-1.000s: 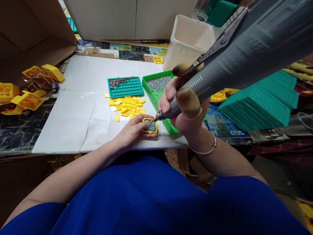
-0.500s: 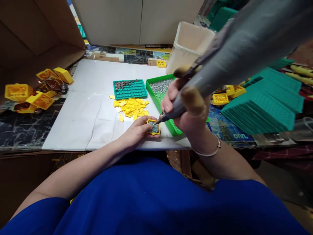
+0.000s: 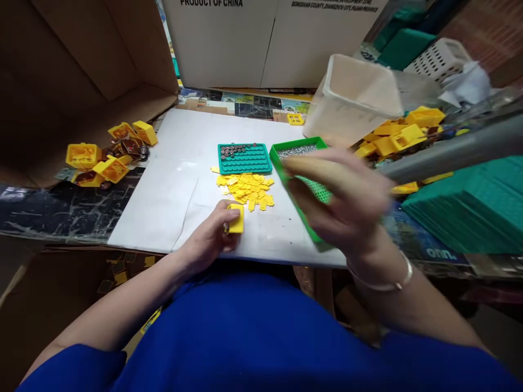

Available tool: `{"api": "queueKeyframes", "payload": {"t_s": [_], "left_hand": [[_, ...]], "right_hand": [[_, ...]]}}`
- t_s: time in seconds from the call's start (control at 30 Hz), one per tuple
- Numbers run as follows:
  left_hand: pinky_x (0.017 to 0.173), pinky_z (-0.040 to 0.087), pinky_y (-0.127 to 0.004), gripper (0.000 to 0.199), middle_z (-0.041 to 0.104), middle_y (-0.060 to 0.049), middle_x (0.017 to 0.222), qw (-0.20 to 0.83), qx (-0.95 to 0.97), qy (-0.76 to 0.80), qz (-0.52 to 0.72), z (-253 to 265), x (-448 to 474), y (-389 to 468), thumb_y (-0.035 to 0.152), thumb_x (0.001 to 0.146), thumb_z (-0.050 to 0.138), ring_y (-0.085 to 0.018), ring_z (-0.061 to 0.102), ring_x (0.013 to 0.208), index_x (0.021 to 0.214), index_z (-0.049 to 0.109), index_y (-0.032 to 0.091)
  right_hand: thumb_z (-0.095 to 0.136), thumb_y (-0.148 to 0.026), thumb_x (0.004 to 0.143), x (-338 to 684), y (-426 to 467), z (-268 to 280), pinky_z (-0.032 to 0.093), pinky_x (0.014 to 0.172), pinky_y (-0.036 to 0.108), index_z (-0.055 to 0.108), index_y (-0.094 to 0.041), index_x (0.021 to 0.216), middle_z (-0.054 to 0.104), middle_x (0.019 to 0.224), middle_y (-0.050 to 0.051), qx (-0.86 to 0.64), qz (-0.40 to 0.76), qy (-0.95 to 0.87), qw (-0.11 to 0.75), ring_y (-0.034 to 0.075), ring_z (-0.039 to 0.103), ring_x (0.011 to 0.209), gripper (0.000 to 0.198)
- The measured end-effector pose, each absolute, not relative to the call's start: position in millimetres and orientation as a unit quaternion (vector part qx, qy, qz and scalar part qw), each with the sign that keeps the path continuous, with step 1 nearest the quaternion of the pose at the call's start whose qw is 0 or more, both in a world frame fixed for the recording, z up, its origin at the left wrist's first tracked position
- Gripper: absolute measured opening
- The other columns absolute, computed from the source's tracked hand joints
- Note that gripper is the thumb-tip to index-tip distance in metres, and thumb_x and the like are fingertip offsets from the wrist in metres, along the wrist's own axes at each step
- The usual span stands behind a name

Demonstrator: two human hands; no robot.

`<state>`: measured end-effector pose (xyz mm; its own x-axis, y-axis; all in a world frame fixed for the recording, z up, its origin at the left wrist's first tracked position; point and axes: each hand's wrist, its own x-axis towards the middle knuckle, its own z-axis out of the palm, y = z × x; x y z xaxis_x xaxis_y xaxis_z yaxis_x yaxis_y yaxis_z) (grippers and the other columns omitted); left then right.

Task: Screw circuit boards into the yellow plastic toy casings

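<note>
My left hand (image 3: 210, 231) is closed around a small yellow plastic case (image 3: 236, 219), with the thumb on its smooth side. My right hand (image 3: 343, 193) is smeared by motion above the green tray (image 3: 300, 209); brownish coverings show on its fingers, and whether they grip anything is unclear. A grey electric screwdriver (image 3: 449, 147) slants behind that hand, its near end hidden or blurred. Loose yellow plastic pieces (image 3: 245, 188) lie in a heap beyond my left hand. Small dark round parts (image 3: 232, 151) sit in a teal ridged tray (image 3: 249, 163); many small metal screws (image 3: 300, 151) fill the green tray's far end.
A translucent tub (image 3: 355, 92) stands behind the green tray. Yellow casings (image 3: 404, 133) and stacked teal trays (image 3: 469, 207) are on the right. More yellow toy parts (image 3: 110, 169) lie at left near a large open cardboard box (image 3: 134, 43). A white carton (image 3: 229, 49) closes the back.
The screwdriver tip has left the case, and my right hand has moved away rightward. My left hand has turned the case, so its circuit board no longer shows. The view has shifted.
</note>
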<state>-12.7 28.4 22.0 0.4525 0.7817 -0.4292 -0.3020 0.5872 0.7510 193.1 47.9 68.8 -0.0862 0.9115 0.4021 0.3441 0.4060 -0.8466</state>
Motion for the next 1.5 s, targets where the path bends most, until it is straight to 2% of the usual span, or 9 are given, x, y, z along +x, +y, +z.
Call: {"api": "queueKeyframes", "payload": {"t_s": [0.03,0.07,0.17,0.27,0.37,0.93,1.3,1.4,1.5], "left_hand": [[0.040,0.037,-0.016,0.035,0.055,0.004,0.072,0.798,0.309,0.389,0.340,20,-15,29,0.037,0.072,0.074,-0.006,0.047,0.050,0.094,0.055,0.018],[0.045,0.044,-0.018,0.035,0.058,0.003,0.075,0.799,0.314,0.385,0.339,18,-18,30,0.036,0.073,0.076,-0.008,0.053,0.055,0.096,0.057,0.018],[0.066,0.058,-0.028,0.040,0.069,-0.005,0.090,0.802,0.300,0.381,0.350,15,-26,31,0.032,0.076,0.077,-0.018,0.070,0.079,0.108,0.059,0.016],[0.081,0.059,-0.035,0.037,0.073,-0.012,0.104,0.800,0.275,0.378,0.375,13,-35,30,0.028,0.080,0.075,-0.026,0.073,0.096,0.111,0.059,0.015],[0.085,0.058,-0.035,0.031,0.072,-0.015,0.112,0.801,0.266,0.364,0.395,10,-44,28,0.025,0.085,0.070,-0.028,0.072,0.105,0.111,0.061,0.013],[0.085,0.058,-0.038,0.024,0.073,-0.014,0.108,0.794,0.258,0.364,0.412,11,-46,26,0.028,0.090,0.063,-0.027,0.073,0.099,0.109,0.056,0.015],[0.107,0.046,-0.045,0.051,0.069,-0.006,0.112,0.775,0.257,0.376,0.438,11,-39,16,0.008,0.068,0.070,-0.025,0.069,0.109,0.115,0.053,0.019],[0.110,0.043,-0.043,0.055,0.069,-0.004,0.108,0.764,0.262,0.379,0.451,8,-34,15,0.008,0.067,0.070,-0.022,0.069,0.108,0.116,0.050,0.020],[0.109,0.042,-0.038,0.059,0.067,-0.001,0.108,0.750,0.273,0.373,0.473,4,-25,14,0.009,0.067,0.071,-0.018,0.069,0.104,0.119,0.046,0.023]], "right_hand": [[0.073,-0.030,0.081,183,63,65,0.051,0.090,0.044,0.076,-0.027,0.089,0.071,0.098,0.004,-0.453,0.273,-0.713,0.461,0.025,0.062,0.096,0.009],[0.063,-0.026,0.086,174,80,60,0.050,0.087,0.043,0.076,-0.025,0.093,0.070,0.098,0.006,-0.448,0.215,-0.788,0.362,0.024,0.062,0.091,0.015],[0.046,-0.016,0.092,149,132,45,0.046,0.081,0.036,0.073,-0.021,0.106,0.068,0.111,0.009,-0.460,0.087,-0.874,0.128,0.023,0.061,0.095,0.031],[0.041,-0.017,0.096,134,164,32,0.042,0.077,0.036,0.070,-0.020,0.111,0.066,0.117,0.013,-0.473,0.023,-0.880,0.026,0.025,0.058,0.100,0.034],[0.037,-0.016,0.096,129,173,24,0.040,0.075,0.037,0.069,-0.016,0.112,0.066,0.115,0.016,-0.475,0.005,-0.880,-0.004,0.027,0.057,0.101,0.036],[0.046,-0.023,0.096,133,193,11,0.045,0.085,0.036,0.073,-0.016,0.107,0.067,0.110,0.014,-0.466,0.027,-0.884,0.038,0.025,0.060,0.097,0.030],[0.040,-0.005,0.092,122,183,16,0.042,0.081,0.037,0.065,-0.011,0.104,0.068,0.108,0.019,-0.502,0.043,-0.862,0.061,0.027,0.060,0.097,0.029],[0.046,-0.014,0.095,122,162,27,0.044,0.082,0.037,0.064,-0.014,0.100,0.069,0.107,0.016,-0.527,0.097,-0.833,0.137,0.025,0.062,0.095,0.018],[0.056,-0.021,0.092,122,124,31,0.048,0.078,0.033,0.062,-0.018,0.091,0.071,0.092,0.006,-0.498,0.265,-0.768,0.302,0.018,0.063,0.084,0.006]]}}
